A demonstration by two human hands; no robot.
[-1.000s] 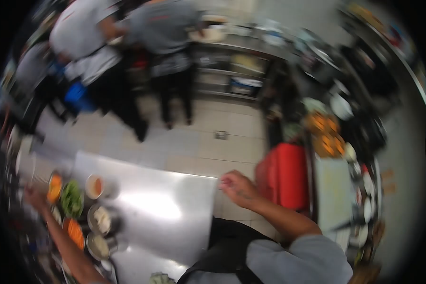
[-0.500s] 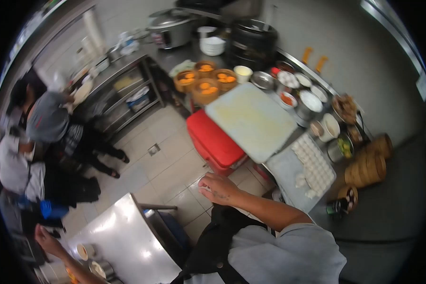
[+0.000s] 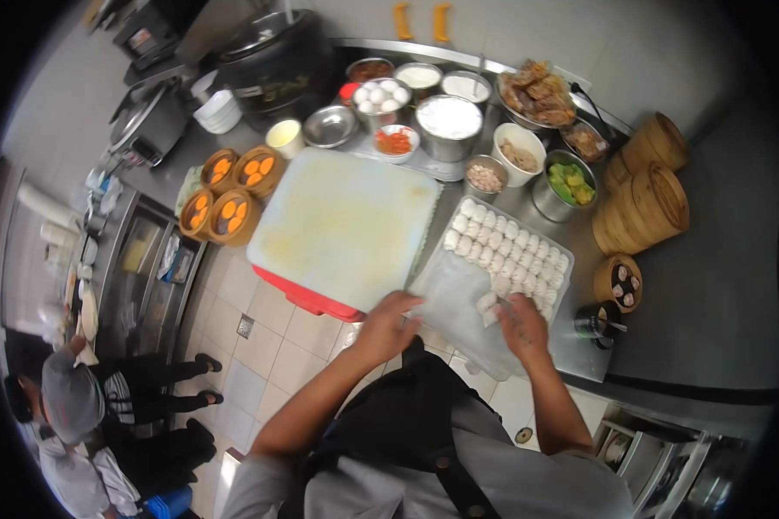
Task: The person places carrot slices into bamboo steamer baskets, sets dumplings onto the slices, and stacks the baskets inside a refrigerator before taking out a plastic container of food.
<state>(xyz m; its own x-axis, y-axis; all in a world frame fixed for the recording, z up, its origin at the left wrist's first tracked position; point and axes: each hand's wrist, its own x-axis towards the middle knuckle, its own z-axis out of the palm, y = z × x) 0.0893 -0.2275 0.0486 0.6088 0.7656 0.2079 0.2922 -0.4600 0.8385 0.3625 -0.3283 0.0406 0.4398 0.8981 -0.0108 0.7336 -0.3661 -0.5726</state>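
A clear tray (image 3: 450,294) of white pleated dumplings (image 3: 511,246) lies in front of me. The dumplings stand in close rows over its far and right parts, and a few looser ones (image 3: 487,306) sit nearer me. My right hand (image 3: 524,330) reaches over the tray's near right part, thumb and fingers apart, fingertips right at the loose dumplings. Over the tray's near left corner, my left hand (image 3: 389,329) is open with its fingers spread and nothing in it. Left of the tray lies a large white cutting board (image 3: 342,229), partly over a red cooler box (image 3: 307,300).
Behind the board stand bowls of eggs (image 3: 381,97), white powder (image 3: 448,117) and shredded orange food (image 3: 395,141). Bamboo steamers (image 3: 640,208) stack at right; small steamers with orange pieces (image 3: 232,216) stand left. Two people (image 3: 82,398) work at the far left.
My view has turned right, away from the steel table at lower left. Both hands have come to the dumpling tray, the left one from far left and the right from over the floor.
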